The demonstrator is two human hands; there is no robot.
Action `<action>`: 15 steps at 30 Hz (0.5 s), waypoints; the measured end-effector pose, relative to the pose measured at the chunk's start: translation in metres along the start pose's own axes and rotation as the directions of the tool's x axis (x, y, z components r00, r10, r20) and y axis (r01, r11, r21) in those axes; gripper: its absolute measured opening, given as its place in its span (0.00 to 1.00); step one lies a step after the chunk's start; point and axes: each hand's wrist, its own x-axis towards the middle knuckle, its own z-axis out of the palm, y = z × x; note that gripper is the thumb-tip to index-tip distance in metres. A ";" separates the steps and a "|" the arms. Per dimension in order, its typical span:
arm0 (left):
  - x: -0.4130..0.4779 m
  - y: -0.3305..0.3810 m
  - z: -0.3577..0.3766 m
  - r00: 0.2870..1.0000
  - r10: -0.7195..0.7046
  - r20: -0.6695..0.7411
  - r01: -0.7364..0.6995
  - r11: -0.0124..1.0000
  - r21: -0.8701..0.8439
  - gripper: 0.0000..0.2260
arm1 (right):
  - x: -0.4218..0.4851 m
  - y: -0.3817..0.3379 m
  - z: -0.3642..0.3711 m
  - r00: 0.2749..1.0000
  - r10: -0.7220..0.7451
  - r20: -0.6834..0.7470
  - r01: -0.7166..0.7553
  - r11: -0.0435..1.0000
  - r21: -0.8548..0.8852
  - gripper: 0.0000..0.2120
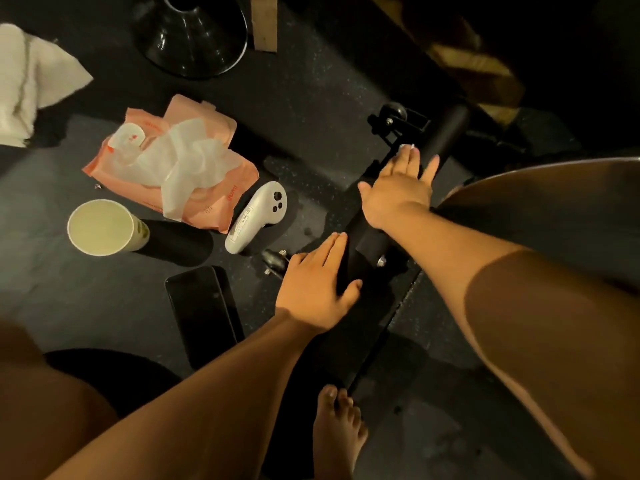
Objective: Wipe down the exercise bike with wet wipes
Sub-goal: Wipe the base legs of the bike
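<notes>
The exercise bike's black base bar runs diagonally across the dark floor, with a small wheel at its far end. My right hand lies flat on the bar with straight fingers; a bit of white shows at its fingertips, perhaps a wipe. My left hand rests on the bar's near end, fingers straight and thumb round the side. A pink pack of wet wipes lies open to the left, with white wipes pulled out on top of it.
On the floor stand a paper cup, a white controller, a black phone, a white towel and a black cone-shaped base. My bare foot stands near the bar. The bike's flywheel cover is at right.
</notes>
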 end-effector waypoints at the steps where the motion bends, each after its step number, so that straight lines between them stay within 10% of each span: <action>1: 0.001 0.000 -0.001 1.000 0.007 -0.002 -0.007 1.000 -0.002 0.34 | -0.008 -0.009 0.005 1.000 -0.013 -0.019 0.013 1.000 0.015 0.37; 7: 0.001 0.002 -0.004 1.000 0.001 0.015 0.000 0.997 -0.076 0.34 | -0.039 -0.024 0.020 0.988 -0.147 -0.048 0.152 0.980 0.126 0.38; 15: -0.002 -0.001 0.001 0.999 -0.035 -0.022 0.035 0.999 -0.042 0.36 | 0.061 -0.022 -0.020 0.912 0.411 0.015 -0.357 0.773 0.524 0.42</action>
